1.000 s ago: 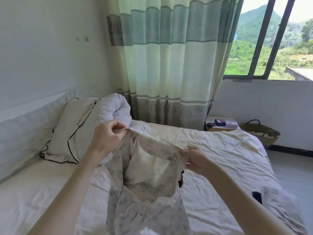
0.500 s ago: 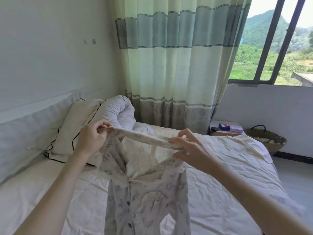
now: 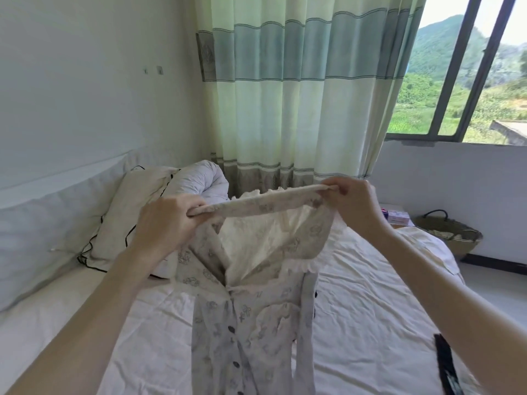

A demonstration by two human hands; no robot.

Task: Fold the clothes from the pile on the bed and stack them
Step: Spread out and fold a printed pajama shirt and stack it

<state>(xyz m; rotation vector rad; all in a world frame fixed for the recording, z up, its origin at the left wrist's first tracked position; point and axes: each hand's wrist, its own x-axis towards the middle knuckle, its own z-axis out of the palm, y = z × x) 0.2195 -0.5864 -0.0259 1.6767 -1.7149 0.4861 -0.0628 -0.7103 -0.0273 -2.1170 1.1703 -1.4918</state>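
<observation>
In the head view, two hands hold a shirt (image 3: 256,295) up in the air over the bed (image 3: 370,295). The left hand (image 3: 168,220) has its fingers curled tight around one end of the top edge, and the right hand (image 3: 352,206) pinches the other end, so the top edge is pulled into a band between them. The shirt is pale with little printed shapes, a frilly collar and dark buttons down the front. It hangs open at the neck, and its lower part goes down out of the bottom of the picture, so I cannot tell if it touches the sheet. A pillow (image 3: 122,220) and a rolled quilt (image 3: 199,183) lie at the far left of the bed, and a basket (image 3: 453,232) sits on the floor under the window. A dark piece of cloth (image 3: 445,363) lies at the right edge of the bed. No folded stack shows here. I think this step is spreading the shirt out. Next, the hands likely need to lay it flat on the bed, smooth it, and then fold the sides in.
</observation>
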